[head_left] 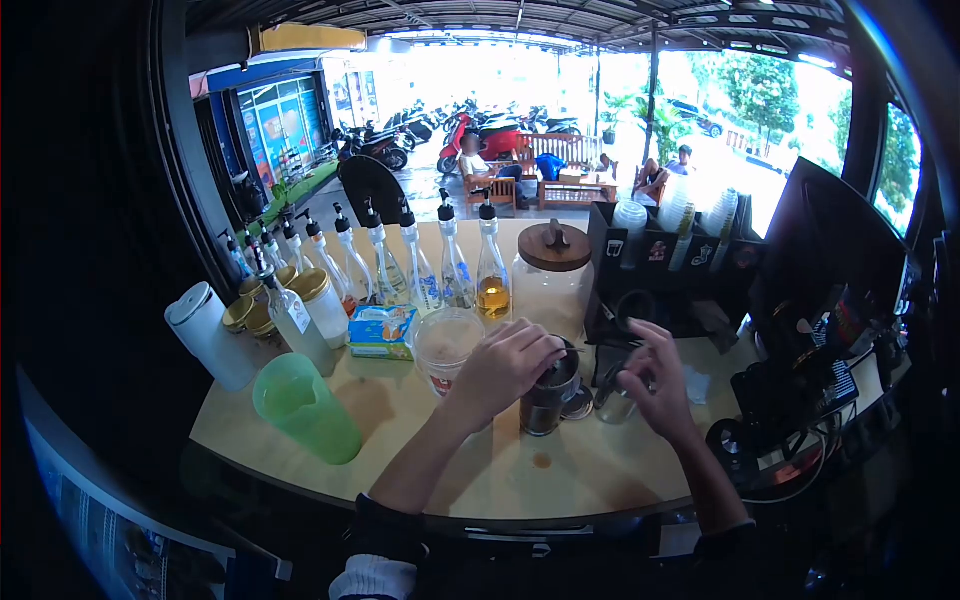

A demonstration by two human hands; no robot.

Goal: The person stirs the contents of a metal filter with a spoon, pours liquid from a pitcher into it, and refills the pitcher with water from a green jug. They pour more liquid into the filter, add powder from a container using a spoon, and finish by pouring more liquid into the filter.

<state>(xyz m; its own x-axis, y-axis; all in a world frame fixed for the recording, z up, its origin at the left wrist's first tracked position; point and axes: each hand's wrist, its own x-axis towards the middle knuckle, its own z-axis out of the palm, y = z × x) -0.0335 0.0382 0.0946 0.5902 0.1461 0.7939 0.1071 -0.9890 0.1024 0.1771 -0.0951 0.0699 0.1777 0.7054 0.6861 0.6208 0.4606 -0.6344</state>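
Note:
My left hand (pixel 512 362) is closed over the rim of a glass of dark liquid (pixel 545 402), its fingers pinched round a thin piece, perhaps a utensil handle. My right hand (pixel 657 385) is raised to the right of the glass, fingers apart, above and beside a small clear jar (pixel 615 404). Between glass and jar lies a small round dark lid (pixel 577 403). Left of my left hand stands a clear plastic tub (pixel 447 340), partly hidden by my wrist.
A green pitcher (pixel 308 408) stands at the left front. Pump bottles (pixel 410 265) line the back, beside a wooden-lidded jar (pixel 552 285). A black cup rack (pixel 660 250) and a monitor (pixel 825 240) stand on the right. People sit outside.

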